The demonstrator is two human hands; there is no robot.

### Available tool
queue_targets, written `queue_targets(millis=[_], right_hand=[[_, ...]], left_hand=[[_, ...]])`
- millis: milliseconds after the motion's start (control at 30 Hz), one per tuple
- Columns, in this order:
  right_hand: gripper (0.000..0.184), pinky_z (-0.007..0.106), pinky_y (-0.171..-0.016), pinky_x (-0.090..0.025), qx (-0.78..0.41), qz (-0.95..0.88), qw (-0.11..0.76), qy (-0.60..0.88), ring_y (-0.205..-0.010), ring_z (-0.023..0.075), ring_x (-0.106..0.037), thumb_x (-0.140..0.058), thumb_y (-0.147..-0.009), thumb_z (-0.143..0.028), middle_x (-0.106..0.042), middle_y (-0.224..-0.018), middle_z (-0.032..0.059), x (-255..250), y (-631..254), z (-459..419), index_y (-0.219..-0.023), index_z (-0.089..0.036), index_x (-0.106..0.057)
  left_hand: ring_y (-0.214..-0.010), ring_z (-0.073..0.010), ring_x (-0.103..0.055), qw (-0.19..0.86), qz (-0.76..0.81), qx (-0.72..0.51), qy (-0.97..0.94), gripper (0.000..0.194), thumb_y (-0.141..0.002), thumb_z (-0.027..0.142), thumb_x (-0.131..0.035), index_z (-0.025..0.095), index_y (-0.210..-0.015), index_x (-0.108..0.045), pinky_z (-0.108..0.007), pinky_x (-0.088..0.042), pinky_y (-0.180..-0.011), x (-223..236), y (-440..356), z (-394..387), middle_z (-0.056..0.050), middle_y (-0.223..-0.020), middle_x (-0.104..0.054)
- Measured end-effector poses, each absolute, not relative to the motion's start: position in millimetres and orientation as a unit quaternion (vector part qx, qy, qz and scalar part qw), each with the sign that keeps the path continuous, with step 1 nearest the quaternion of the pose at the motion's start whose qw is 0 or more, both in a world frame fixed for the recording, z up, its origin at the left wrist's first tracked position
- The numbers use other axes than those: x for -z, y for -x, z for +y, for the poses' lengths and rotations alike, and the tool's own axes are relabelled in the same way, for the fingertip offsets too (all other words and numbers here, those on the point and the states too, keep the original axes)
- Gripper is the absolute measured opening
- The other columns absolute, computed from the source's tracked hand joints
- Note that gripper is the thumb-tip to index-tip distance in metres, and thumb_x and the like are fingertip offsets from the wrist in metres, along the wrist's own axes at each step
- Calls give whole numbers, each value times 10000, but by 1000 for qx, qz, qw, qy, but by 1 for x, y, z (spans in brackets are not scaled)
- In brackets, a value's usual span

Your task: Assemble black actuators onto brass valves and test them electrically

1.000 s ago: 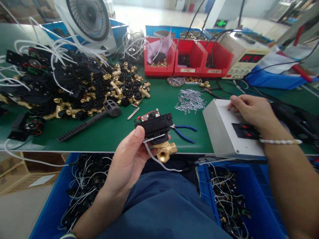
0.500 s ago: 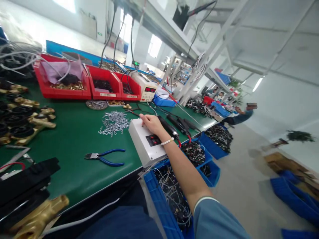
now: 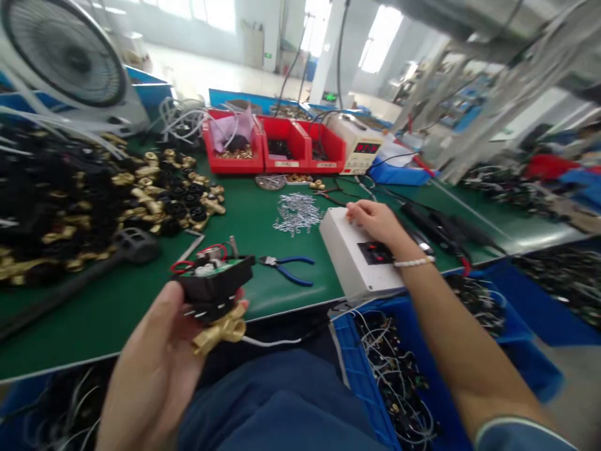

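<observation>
My left hand (image 3: 157,357) grips a black electronic valve unit (image 3: 213,288). A green circuit board and red wires show at its open top, a brass fitting (image 3: 220,332) sticks out below, and a white cable trails away to the right. On the bench's right side, my right hand (image 3: 375,220) lies on a white control box (image 3: 345,250), fingers curled together at its far edge; what is under the fingertips is hidden. Beside the wrist the box has a black panel (image 3: 373,252) with red parts. Blue-handled cutting pliers (image 3: 291,269) lie between the hands.
Bent metal pins (image 3: 298,213) are piled behind the pliers. Red bins (image 3: 237,164) and a power supply (image 3: 361,150) stand at the back. Brass fittings (image 3: 150,200) heap up at left, near a fan (image 3: 70,56). Blue crates (image 3: 350,351) of wired parts sit below the front edge.
The view has swung left. My left hand has come into view with the valve unit, now raised and turned so its circuit board shows. My right hand stays on the white box.
</observation>
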State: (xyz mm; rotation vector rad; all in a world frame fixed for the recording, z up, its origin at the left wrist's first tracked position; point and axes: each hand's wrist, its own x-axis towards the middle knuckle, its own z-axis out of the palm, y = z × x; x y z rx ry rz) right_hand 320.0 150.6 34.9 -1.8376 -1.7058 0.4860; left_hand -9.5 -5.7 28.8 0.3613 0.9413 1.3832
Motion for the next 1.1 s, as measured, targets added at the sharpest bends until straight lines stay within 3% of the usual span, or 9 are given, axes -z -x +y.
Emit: queue_targets(millis=[100,200,400,700,900,1100], right_hand=[[289,284,-679,-375,-173,-620,281,712,-620,147,-530,-606,-949,-280,-638,-658,22,-39,-317,151,-690,-164,-661],[239,296,-700,-383,-167,-605,269,731,-627,151,-553,-610,-941,-211,-655,-678,31,-41,-316,152,-721,-156,-685],[190,301,-694,-381,-129,-591,223,764,-681,166,-593,-623,-963,-231,-681,-742,44,-37,-319,155,-817,-169,-727],[159,320,-719,-416,-119,-566,214,787,-691,165,-612,-663,-955,-244,-726,-800,75,-42,-309,153,-832,-179,-741],[175,339,-655,-396,-111,-545,211,804,-598,144,-551,-730,-921,-307,-693,-699,52,-47,-302,152,-782,-201,-738],[68,308,-654,-389,-103,-552,188,806,-618,118,-552,-724,-907,-151,-697,-730,40,-50,-300,150,-853,-184,-747]], left_hand=[[-824,-231,-787,660,382,-627,-159,239,-939,382,-676,171,-1029,-741,-371,-687,-755,-24,11,-1,-63,-938,-801],[-796,-227,-798,656,362,-643,-157,238,-987,310,-582,137,-1046,-733,-357,-685,-734,-21,9,6,-97,-914,-808],[-709,-200,-794,673,352,-638,-128,431,-1060,250,-367,95,-939,-751,-311,-678,-669,-28,7,6,-123,-803,-805],[-678,-195,-784,688,345,-628,-113,528,-1067,269,-310,92,-861,-763,-303,-666,-646,-31,8,5,-127,-775,-800],[-720,-234,-782,688,353,-622,-122,473,-1046,300,-363,99,-889,-762,-373,-664,-695,-27,9,4,-149,-817,-798],[-689,-202,-781,690,342,-626,-123,510,-1059,283,-333,102,-867,-769,-318,-665,-660,-27,8,3,-127,-787,-800]])
